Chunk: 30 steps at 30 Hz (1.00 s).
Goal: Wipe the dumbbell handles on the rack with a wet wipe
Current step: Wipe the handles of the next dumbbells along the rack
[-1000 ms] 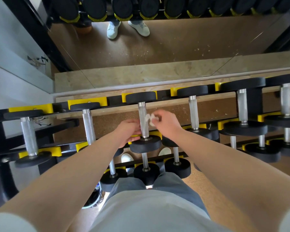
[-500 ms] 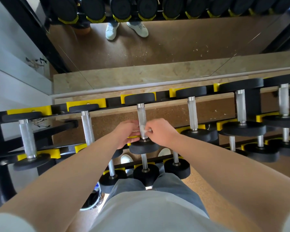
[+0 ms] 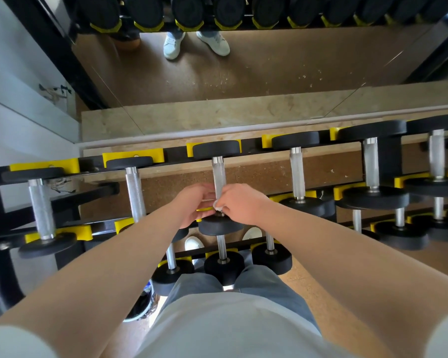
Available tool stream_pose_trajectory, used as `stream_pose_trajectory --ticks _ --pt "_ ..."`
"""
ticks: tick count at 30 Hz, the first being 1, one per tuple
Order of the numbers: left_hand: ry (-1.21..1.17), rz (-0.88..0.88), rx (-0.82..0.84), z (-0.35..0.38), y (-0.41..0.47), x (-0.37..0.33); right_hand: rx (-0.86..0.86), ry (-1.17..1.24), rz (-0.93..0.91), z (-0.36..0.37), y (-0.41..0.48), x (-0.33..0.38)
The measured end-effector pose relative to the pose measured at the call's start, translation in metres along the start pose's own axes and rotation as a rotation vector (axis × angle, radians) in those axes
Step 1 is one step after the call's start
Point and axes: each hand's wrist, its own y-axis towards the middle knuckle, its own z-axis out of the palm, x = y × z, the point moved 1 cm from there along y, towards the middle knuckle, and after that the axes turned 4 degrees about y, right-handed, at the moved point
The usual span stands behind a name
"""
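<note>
A black rack with yellow cradles (image 3: 132, 156) holds a row of black dumbbells with knurled steel handles. Both my hands meet at the near end of the middle top-row handle (image 3: 218, 174). My right hand (image 3: 241, 204) pinches a small white wet wipe (image 3: 217, 204) against the handle's lower part, just above the near weight head (image 3: 219, 224). My left hand (image 3: 195, 202) curls round the same handle from the left side. Most of the wipe is hidden between the fingers.
Neighbouring handles stand at left (image 3: 135, 192) and right (image 3: 297, 174), with larger dumbbells further right (image 3: 371, 166). A lower tier of small dumbbells (image 3: 224, 264) sits by my knees. A wall mirror (image 3: 243, 73) behind the rack reflects white shoes.
My right hand has brought the wipe down from mid-handle to the handle's near end and pressed it on. My left hand stayed on the handle, moving slightly closer.
</note>
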Motion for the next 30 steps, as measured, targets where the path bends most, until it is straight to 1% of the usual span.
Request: stream_pose_trajectory --ticks 2,4,5,6,8,9,12,13,15,17,21,22,23,24,25,28,29,30 --pt "-0.022 0.000 0.010 -0.002 0.001 0.002 -0.172 0.030 0.073 -0.011 0.009 0.002" --pt "-0.023 -0.002 0.027 -0.005 0.002 0.003 -0.377 0.107 0.216 -0.024 0.017 0.001" --pt "-0.028 -0.003 0.033 -0.006 0.002 0.003 -0.438 0.124 0.272 -0.028 0.022 -0.001" --pt "-0.035 -0.003 0.036 -0.008 0.002 0.002 -0.458 0.106 0.308 -0.031 0.025 -0.002" --pt "-0.042 0.000 0.040 -0.010 0.001 0.002 -0.386 0.011 0.305 -0.030 0.025 -0.001" --pt "-0.050 0.004 0.040 -0.010 0.001 0.001 -0.311 -0.051 0.251 -0.028 0.023 0.001" --pt "-0.090 0.006 0.038 -0.013 0.000 0.000 -0.072 -0.242 0.013 -0.014 0.011 0.008" --pt "-0.090 0.006 0.041 -0.013 0.000 0.000 -0.015 -0.272 -0.020 -0.009 0.010 0.008" --pt "-0.070 0.007 0.050 -0.012 0.000 0.001 0.038 -0.292 -0.012 -0.006 0.013 0.008" --pt "-0.041 -0.006 0.050 -0.011 0.001 0.003 -0.035 -0.186 0.085 -0.010 0.017 0.009" --pt "-0.011 -0.028 0.040 -0.013 0.003 0.005 -0.363 0.062 0.284 -0.026 0.021 0.005" --pt "-0.026 -0.031 0.035 -0.015 0.003 0.005 -0.432 0.114 0.342 -0.028 0.020 0.003" --pt "-0.043 -0.031 0.030 -0.017 0.004 0.005 -0.465 0.126 0.370 -0.027 0.019 0.002" --pt "-0.055 -0.028 0.028 -0.019 0.004 0.005 -0.460 0.110 0.356 -0.025 0.016 0.002" --pt "-0.064 -0.027 0.026 -0.021 0.004 0.006 -0.405 0.065 0.297 -0.020 0.013 0.003" --pt "-0.093 -0.021 0.010 -0.026 0.005 0.005 -0.098 -0.117 0.057 -0.002 0.000 0.009" --pt "-0.106 -0.021 0.005 -0.027 0.006 0.005 -0.021 -0.145 0.013 0.002 -0.002 0.010" --pt "-0.117 -0.018 0.003 -0.028 0.005 0.004 0.019 -0.146 -0.001 0.004 -0.003 0.010"
